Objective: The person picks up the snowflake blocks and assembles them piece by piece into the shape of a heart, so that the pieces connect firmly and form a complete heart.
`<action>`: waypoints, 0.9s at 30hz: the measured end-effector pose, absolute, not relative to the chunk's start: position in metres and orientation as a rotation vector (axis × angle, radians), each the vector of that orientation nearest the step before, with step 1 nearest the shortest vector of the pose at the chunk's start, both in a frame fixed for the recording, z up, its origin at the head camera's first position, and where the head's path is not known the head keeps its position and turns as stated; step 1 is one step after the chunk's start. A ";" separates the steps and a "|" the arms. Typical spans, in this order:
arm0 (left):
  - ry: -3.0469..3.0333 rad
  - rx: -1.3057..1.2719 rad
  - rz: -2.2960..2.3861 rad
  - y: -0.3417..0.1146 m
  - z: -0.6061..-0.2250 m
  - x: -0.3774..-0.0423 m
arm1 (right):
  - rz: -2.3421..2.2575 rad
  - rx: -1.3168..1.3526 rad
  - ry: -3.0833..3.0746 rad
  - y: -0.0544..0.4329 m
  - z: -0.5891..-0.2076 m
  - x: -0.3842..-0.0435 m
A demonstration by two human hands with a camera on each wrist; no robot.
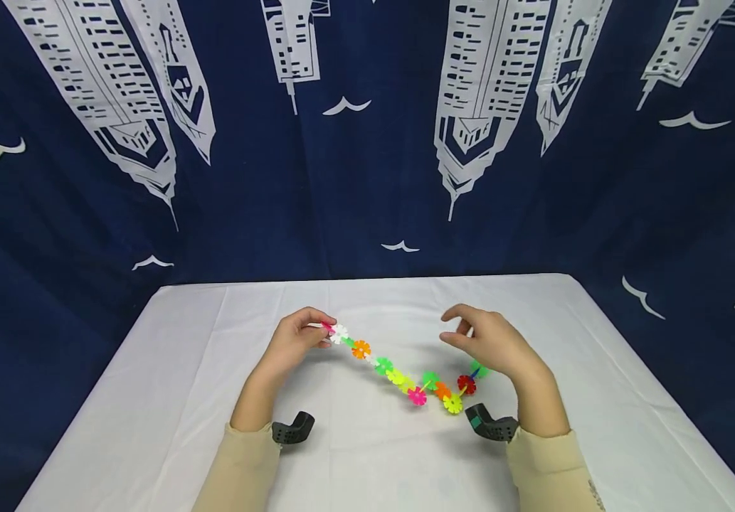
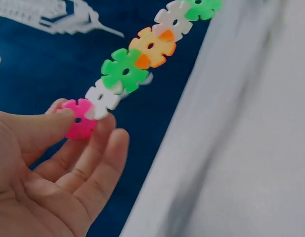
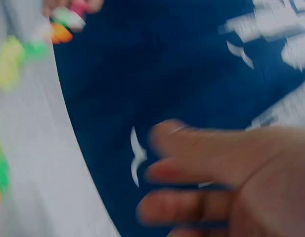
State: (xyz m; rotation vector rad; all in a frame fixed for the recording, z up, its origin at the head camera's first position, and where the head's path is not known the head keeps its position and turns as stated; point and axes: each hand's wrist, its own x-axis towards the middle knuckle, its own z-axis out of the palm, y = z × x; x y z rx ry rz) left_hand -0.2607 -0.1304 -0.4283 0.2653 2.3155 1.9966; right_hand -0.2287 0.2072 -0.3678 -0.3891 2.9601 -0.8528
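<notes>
A chain of interlocking flower-shaped plastic discs [image 1: 384,366] in pink, white, green, orange, yellow and red slants down from left to right above the white table. My left hand [image 1: 292,343] pinches the pink end disc [image 2: 79,118] between thumb and fingers; a white disc [image 2: 102,98] and a green disc [image 2: 125,71] follow it. My right hand [image 1: 494,343] hovers over the chain's other end, fingers loosely bent and nothing between them. Beneath its wrist a green disc [image 1: 479,369] and a red disc [image 1: 466,385] show. The right wrist view is blurred.
A white cloth covers the table [image 1: 213,398]. Behind it hangs a dark blue curtain [image 1: 341,185] printed with white buildings and birds. Black wrist cameras [image 1: 293,429] sit at both cuffs.
</notes>
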 end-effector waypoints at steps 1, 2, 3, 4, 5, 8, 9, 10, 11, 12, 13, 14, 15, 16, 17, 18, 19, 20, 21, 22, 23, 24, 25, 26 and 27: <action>2.351 0.244 1.965 -0.131 -0.432 -0.262 | -0.797 -0.314 2.925 0.216 -0.371 -0.230; 2.381 0.215 1.938 -0.131 -0.436 -0.263 | -0.743 -0.249 2.894 0.225 -0.375 -0.232; 2.408 0.189 1.912 -0.132 -0.439 -0.264 | -0.694 -0.191 2.866 0.234 -0.379 -0.233; 2.425 0.165 1.891 -0.132 -0.442 -0.265 | -0.657 -0.137 2.841 0.242 -0.383 -0.235; 2.431 0.150 1.873 -0.131 -0.445 -0.266 | -0.622 -0.085 2.826 0.250 -0.387 -0.236; 2.412 0.104 1.829 -0.129 -0.451 -0.269 | -0.555 0.032 2.798 0.270 -0.397 -0.239; 2.398 0.093 1.822 -0.128 -0.452 -0.269 | -0.556 0.057 2.790 0.275 -0.399 -0.240; 2.386 0.079 1.815 -0.127 -0.453 -0.269 | -0.555 0.074 2.787 0.279 -0.402 -0.242; 2.374 0.065 1.810 -0.127 -0.454 -0.269 | -0.555 0.077 2.791 0.281 -0.404 -0.244; 2.366 0.043 1.805 -0.126 -0.455 -0.269 | -0.562 0.076 2.792 0.282 -0.405 -0.245; 2.359 0.025 1.803 -0.126 -0.455 -0.269 | -0.579 0.069 2.797 0.282 -0.408 -0.247; 2.354 0.016 1.802 -0.127 -0.455 -0.269 | -0.599 0.050 2.806 0.280 -0.410 -0.249; 2.348 0.012 1.802 -0.127 -0.456 -0.268 | -0.621 0.029 2.814 0.277 -0.412 -0.252; 2.344 0.015 1.793 -0.127 -0.456 -0.268 | -0.646 0.002 2.824 0.273 -0.414 -0.255; 2.338 0.028 1.780 -0.128 -0.456 -0.267 | -0.686 -0.029 2.828 0.269 -0.416 -0.258; 2.329 0.048 1.763 -0.129 -0.456 -0.267 | -0.723 -0.063 2.831 0.263 -0.418 -0.261; 2.318 0.077 1.742 -0.129 -0.457 -0.267 | -0.759 -0.107 2.835 0.258 -0.420 -0.264; 2.312 0.117 1.710 -0.129 -0.456 -0.266 | -0.788 -0.147 2.835 0.252 -0.421 -0.267; 2.306 0.151 1.676 -0.129 -0.456 -0.265 | -0.815 -0.194 2.832 0.246 -0.422 -0.269; 2.305 0.190 1.636 -0.128 -0.456 -0.265 | -0.845 -0.236 2.825 0.240 -0.424 -0.271; 2.304 0.225 1.594 -0.127 -0.455 -0.264 | -0.867 -0.281 2.815 0.234 -0.425 -0.272; 2.303 0.256 1.556 -0.126 -0.454 -0.262 | -0.885 -0.324 2.805 0.228 -0.427 -0.273; 2.302 0.285 1.517 -0.124 -0.453 -0.261 | -0.899 -0.371 2.789 0.222 -0.429 -0.274; 2.310 0.312 1.468 -0.123 -0.452 -0.260 | -0.917 -0.402 2.769 0.216 -0.431 -0.275; 2.318 0.335 1.416 -0.121 -0.451 -0.259 | -0.927 -0.446 2.753 0.210 -0.433 -0.276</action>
